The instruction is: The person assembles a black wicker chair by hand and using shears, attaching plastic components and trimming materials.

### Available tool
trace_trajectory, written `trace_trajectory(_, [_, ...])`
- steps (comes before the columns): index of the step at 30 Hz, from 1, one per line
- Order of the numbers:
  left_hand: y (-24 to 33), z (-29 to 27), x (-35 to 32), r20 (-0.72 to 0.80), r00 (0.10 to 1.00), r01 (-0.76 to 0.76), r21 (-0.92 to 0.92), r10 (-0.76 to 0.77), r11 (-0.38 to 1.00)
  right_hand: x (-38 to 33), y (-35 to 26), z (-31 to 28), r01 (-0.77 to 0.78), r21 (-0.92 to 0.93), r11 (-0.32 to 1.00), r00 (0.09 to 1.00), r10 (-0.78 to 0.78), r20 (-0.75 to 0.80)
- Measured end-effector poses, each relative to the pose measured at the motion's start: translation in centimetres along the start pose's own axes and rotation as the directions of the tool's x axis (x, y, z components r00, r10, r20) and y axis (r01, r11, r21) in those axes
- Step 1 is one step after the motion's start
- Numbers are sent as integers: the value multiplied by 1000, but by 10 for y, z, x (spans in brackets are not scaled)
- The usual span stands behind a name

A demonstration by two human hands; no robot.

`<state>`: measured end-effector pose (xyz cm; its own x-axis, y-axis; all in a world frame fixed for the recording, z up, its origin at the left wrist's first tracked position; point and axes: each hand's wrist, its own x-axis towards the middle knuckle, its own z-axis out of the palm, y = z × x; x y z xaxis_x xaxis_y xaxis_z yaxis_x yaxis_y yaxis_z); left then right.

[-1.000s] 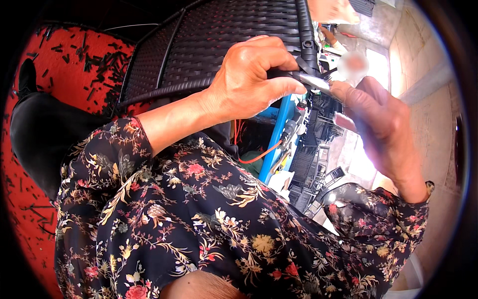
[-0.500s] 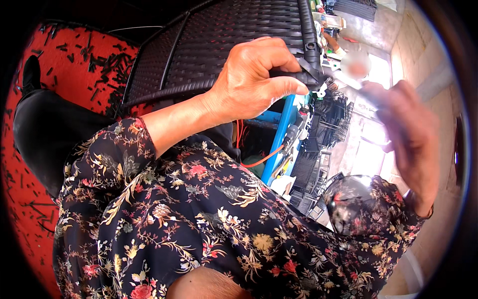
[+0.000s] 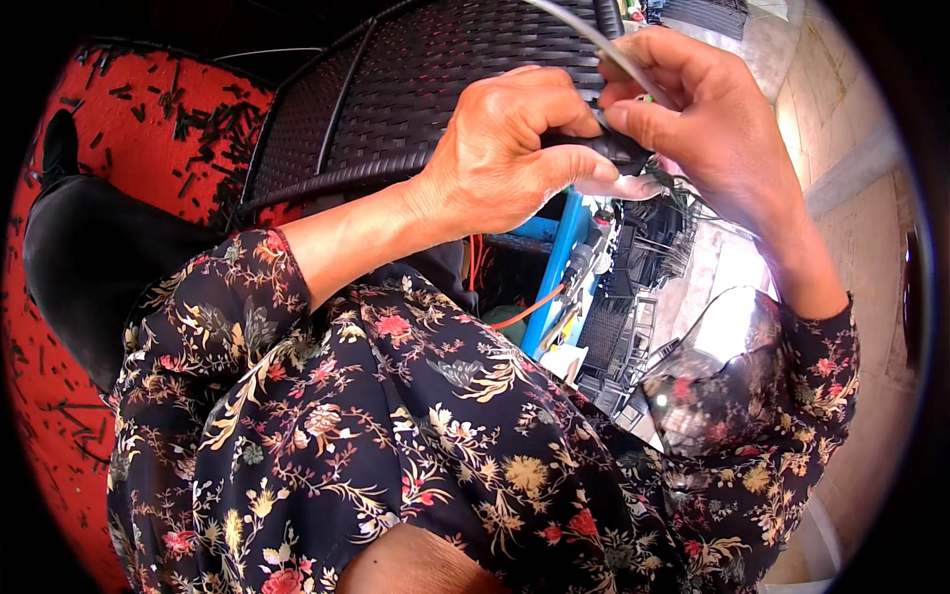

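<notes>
A black woven rattan panel (image 3: 455, 74) with a wrapped, rounded edge stands in front of me at the upper middle. My left hand (image 3: 515, 148) is closed at its right-hand corner, thumb and forefinger pinching there; the fingers partly cover what lies between them. Just right of that corner is my right hand (image 3: 708, 124), its thumb and fingers closed on a thin, flat, shiny strip (image 3: 594, 35). The strip arcs from these fingers up past the top of the view. Both hands' fingertips nearly meet over the corner.
Dark offcuts (image 3: 213, 124) lie scattered over the red floor covering (image 3: 59, 327) at left. Below the hands are a blue frame edge (image 3: 556, 267) with tools and an orange hose (image 3: 529, 312). Black woven pieces (image 3: 618, 332) are stacked beyond, at right.
My right hand has swung in from the right to the panel's corner, and the arcing strip now shows in its fingers. My left hand has stayed at the corner.
</notes>
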<state>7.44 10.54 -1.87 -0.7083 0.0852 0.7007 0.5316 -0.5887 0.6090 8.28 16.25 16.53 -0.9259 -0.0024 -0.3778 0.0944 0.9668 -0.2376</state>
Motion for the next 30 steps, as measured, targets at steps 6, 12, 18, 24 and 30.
trace_trajectory(6, [3, 1, 1, 1, 1000, 12, 2, -12, 1000, 9, 11, -6, 99, 74, 992, 994, -102, 41])
trace_trajectory(12, [2, 4, 0, -5, 1000, -2, -5, 2, 1000, 7, 0, -10, -122, -50, 991, 985, 127, 115])
trace_trajectory(18, [1, 10, 0, -50, 997, 56, -84, -61, 995, 13, -23, -15, -177, -186, 966, 931, 226, 286])
trace_trajectory(24, [3, 12, -1, -100, 995, 14, -16, -15, 1000, 21, -32, -12, -23, -436, 899, 936, 173, 307])
trace_trajectory(30, [4, 26, 11, -98, 992, 84, 20, -81, 996, 33, -15, -33, 47, -410, 911, 875, 160, 456])
